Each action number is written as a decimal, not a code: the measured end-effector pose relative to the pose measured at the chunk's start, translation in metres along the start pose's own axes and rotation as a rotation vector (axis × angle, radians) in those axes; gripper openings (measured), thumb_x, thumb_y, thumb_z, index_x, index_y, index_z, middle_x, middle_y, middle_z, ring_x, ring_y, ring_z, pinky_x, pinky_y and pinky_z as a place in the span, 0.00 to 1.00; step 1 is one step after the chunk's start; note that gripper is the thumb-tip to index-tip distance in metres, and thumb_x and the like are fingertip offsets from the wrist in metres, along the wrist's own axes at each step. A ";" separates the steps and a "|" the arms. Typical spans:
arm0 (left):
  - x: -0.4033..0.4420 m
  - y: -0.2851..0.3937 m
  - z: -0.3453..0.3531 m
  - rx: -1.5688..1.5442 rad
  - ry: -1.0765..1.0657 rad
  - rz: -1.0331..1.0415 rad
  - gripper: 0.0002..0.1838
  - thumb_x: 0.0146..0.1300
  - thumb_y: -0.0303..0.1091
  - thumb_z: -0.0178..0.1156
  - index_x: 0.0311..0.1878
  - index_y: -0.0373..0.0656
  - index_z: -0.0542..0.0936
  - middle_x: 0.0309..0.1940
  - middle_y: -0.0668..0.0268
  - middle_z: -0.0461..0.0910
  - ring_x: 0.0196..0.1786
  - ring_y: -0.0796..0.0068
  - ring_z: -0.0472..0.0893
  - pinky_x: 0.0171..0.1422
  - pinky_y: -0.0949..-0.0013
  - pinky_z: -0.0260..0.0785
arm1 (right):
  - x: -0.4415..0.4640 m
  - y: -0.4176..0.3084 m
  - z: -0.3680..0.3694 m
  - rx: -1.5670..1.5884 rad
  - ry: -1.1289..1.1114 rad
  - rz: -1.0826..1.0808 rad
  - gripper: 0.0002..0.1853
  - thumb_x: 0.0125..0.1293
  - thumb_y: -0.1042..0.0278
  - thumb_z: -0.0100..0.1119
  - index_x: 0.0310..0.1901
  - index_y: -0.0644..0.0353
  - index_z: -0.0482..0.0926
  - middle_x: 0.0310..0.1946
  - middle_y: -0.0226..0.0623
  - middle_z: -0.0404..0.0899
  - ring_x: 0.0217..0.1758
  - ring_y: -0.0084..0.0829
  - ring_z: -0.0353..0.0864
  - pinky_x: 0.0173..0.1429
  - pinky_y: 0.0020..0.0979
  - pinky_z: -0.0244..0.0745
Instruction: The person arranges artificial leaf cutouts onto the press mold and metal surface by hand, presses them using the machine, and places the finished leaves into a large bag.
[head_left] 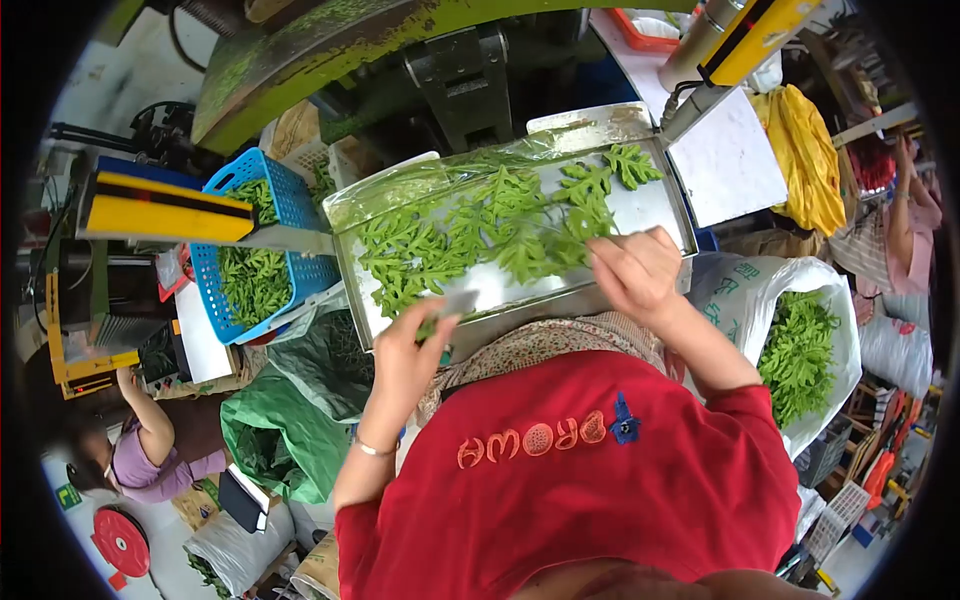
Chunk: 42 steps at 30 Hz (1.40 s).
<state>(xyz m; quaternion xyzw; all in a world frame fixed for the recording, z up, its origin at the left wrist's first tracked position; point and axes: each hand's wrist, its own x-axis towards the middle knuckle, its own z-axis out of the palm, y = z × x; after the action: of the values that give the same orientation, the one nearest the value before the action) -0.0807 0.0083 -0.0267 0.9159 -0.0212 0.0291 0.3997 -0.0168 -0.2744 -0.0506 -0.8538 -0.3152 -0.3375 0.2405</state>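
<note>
The red shirt [570, 470] is the largest thing in view, and both arms reach forward from it with bent elbows, forearms bare, to the near edge of one shallow metal-edged tray [515, 322]. Cut green leaves [415, 250], too many and too overlapped to count, lie across the tray's white floor, with one sheet of clear plastic film [400, 190] along the far side. One white sack [735, 290] of leaves stands on the right, one green bag [270, 430] on the left, and one blue basket [300, 270], also holding leaves, sits just beside the tray's left end. Two bars with yellow sections [165, 213] reach in, one toward each end of the tray. Two other people are partly visible, one in purple [150, 465] at the left and one in pink [915, 240] at the right. The right hand [640, 275] is over the near rim, thumb and forefinger pinched together at the edge of the leaves. The left hand [408, 345] is at the near left edge, fingers curled by a scrap of green and one blurred grey piece [461, 301]; how firmly it grips either, I cannot tell. One thin bracelet [375, 449] circles the left wrist.
</note>
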 end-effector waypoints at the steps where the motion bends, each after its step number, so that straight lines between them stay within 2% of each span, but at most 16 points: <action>1: 0.012 0.019 0.000 -0.116 -0.004 0.020 0.11 0.54 0.26 0.66 0.41 0.38 0.82 0.30 0.66 0.81 0.24 0.80 0.72 0.28 0.77 0.65 | 0.013 -0.003 0.001 -0.021 0.049 -0.064 0.06 0.53 0.74 0.62 0.34 0.58 0.79 0.27 0.28 0.78 0.23 0.22 0.70 0.33 0.24 0.61; 3: 0.030 0.044 0.006 -0.229 0.010 0.050 0.11 0.54 0.25 0.66 0.42 0.38 0.82 0.33 0.66 0.81 0.25 0.79 0.73 0.29 0.77 0.66 | 0.025 -0.013 0.003 -0.042 0.110 -0.145 0.07 0.52 0.73 0.63 0.34 0.58 0.80 0.26 0.28 0.78 0.21 0.21 0.69 0.32 0.23 0.60; 8: 0.053 0.056 0.025 -0.522 0.073 0.194 0.11 0.54 0.23 0.66 0.42 0.37 0.82 0.33 0.65 0.82 0.26 0.78 0.74 0.30 0.77 0.67 | 0.029 -0.028 0.000 -0.020 0.080 -0.185 0.10 0.52 0.74 0.64 0.38 0.61 0.82 0.30 0.33 0.82 0.23 0.23 0.75 0.34 0.22 0.67; 12: 0.054 0.050 0.016 -0.148 0.163 0.456 0.10 0.55 0.23 0.64 0.42 0.39 0.82 0.30 0.67 0.82 0.27 0.78 0.75 0.30 0.79 0.65 | 0.030 -0.005 -0.005 0.217 -0.050 0.243 0.13 0.51 0.69 0.67 0.40 0.60 0.81 0.33 0.30 0.83 0.28 0.27 0.78 0.37 0.24 0.70; 15: 0.057 0.051 0.014 -0.167 0.048 0.466 0.10 0.55 0.22 0.63 0.41 0.40 0.82 0.30 0.68 0.82 0.26 0.79 0.75 0.29 0.79 0.65 | 0.070 -0.019 -0.009 0.236 0.062 0.111 0.13 0.54 0.66 0.66 0.40 0.62 0.80 0.36 0.32 0.84 0.30 0.31 0.81 0.38 0.24 0.73; 17: 0.059 0.053 0.013 -0.191 -0.072 0.477 0.10 0.55 0.20 0.62 0.41 0.40 0.82 0.30 0.68 0.82 0.25 0.80 0.74 0.28 0.79 0.64 | 0.099 -0.040 -0.004 0.505 0.032 -0.110 0.12 0.56 0.64 0.64 0.39 0.62 0.80 0.37 0.34 0.83 0.29 0.29 0.79 0.35 0.24 0.72; 18: 0.061 0.054 0.010 -0.190 -0.074 0.479 0.10 0.55 0.20 0.62 0.41 0.40 0.82 0.30 0.68 0.82 0.25 0.80 0.74 0.28 0.79 0.64 | 0.100 -0.038 -0.003 0.503 0.034 -0.109 0.12 0.56 0.64 0.64 0.39 0.62 0.80 0.37 0.34 0.83 0.29 0.29 0.79 0.35 0.24 0.72; 22: 0.060 0.050 -0.017 -0.432 -0.029 0.176 0.07 0.57 0.20 0.61 0.39 0.39 0.82 0.24 0.66 0.81 0.22 0.82 0.73 0.24 0.83 0.64 | 0.106 -0.030 0.011 0.906 -1.047 0.463 0.12 0.59 0.62 0.62 0.39 0.62 0.80 0.37 0.34 0.82 0.31 0.24 0.75 0.35 0.23 0.70; 24: 0.058 0.043 -0.022 -0.598 0.031 0.011 0.05 0.60 0.22 0.59 0.39 0.38 0.81 0.24 0.65 0.80 0.20 0.83 0.72 0.22 0.83 0.62 | 0.103 -0.021 0.016 0.954 -1.077 0.498 0.12 0.60 0.62 0.61 0.38 0.62 0.80 0.37 0.33 0.82 0.30 0.23 0.74 0.35 0.23 0.69; 28: 0.069 0.032 -0.025 -0.664 0.069 -0.120 0.05 0.61 0.22 0.60 0.40 0.36 0.81 0.25 0.64 0.80 0.21 0.81 0.73 0.23 0.81 0.65 | 0.084 0.001 0.018 1.070 -1.123 0.641 0.10 0.62 0.63 0.59 0.38 0.61 0.79 0.35 0.32 0.81 0.29 0.20 0.71 0.34 0.22 0.67; 32: 0.083 0.018 -0.013 -0.713 0.053 -0.201 0.07 0.62 0.23 0.59 0.43 0.36 0.80 0.30 0.63 0.82 0.21 0.81 0.73 0.24 0.82 0.65 | 0.062 0.003 0.026 1.331 -0.794 0.643 0.09 0.67 0.63 0.55 0.37 0.60 0.79 0.29 0.29 0.78 0.27 0.18 0.69 0.32 0.21 0.65; 33: 0.083 0.020 -0.013 -0.713 0.052 -0.202 0.07 0.62 0.23 0.59 0.43 0.36 0.80 0.30 0.63 0.82 0.21 0.81 0.73 0.24 0.82 0.65 | 0.061 0.003 0.025 1.331 -0.794 0.645 0.09 0.67 0.63 0.55 0.37 0.60 0.79 0.29 0.29 0.78 0.27 0.18 0.69 0.32 0.21 0.65; 37: 0.077 0.035 -0.021 -0.453 0.492 0.081 0.12 0.60 0.21 0.58 0.48 0.36 0.79 0.40 0.61 0.83 0.25 0.79 0.76 0.26 0.80 0.68 | 0.061 0.001 0.026 1.365 -0.661 0.785 0.08 0.70 0.68 0.51 0.37 0.59 0.79 0.24 0.29 0.77 0.26 0.21 0.72 0.29 0.23 0.67; 39: 0.067 0.036 -0.024 -0.118 0.411 0.501 0.18 0.57 0.20 0.57 0.52 0.37 0.77 0.50 0.59 0.80 0.30 0.75 0.78 0.29 0.78 0.70 | 0.063 -0.006 0.027 1.335 -0.701 0.707 0.09 0.70 0.67 0.50 0.37 0.59 0.78 0.24 0.29 0.77 0.26 0.21 0.72 0.30 0.23 0.67; 40: 0.063 0.038 -0.019 -0.113 0.419 0.496 0.18 0.57 0.20 0.57 0.52 0.37 0.77 0.50 0.59 0.80 0.30 0.75 0.78 0.29 0.78 0.70 | 0.066 -0.011 0.027 1.303 -0.737 0.627 0.09 0.70 0.66 0.49 0.36 0.60 0.78 0.24 0.29 0.76 0.27 0.21 0.71 0.31 0.23 0.67; 42: 0.056 0.046 -0.004 0.050 0.115 0.642 0.20 0.55 0.20 0.56 0.54 0.38 0.77 0.44 0.59 0.82 0.28 0.70 0.76 0.35 0.71 0.71 | 0.072 -0.019 0.024 1.235 -0.802 0.466 0.11 0.71 0.65 0.47 0.34 0.60 0.76 0.25 0.29 0.75 0.27 0.21 0.71 0.32 0.24 0.67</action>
<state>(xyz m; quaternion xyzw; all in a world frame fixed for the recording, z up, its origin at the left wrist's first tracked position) -0.0274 -0.0209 0.0138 0.8688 -0.2858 0.2058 0.3480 0.0213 -0.2187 -0.0103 -0.6660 -0.3214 0.2941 0.6055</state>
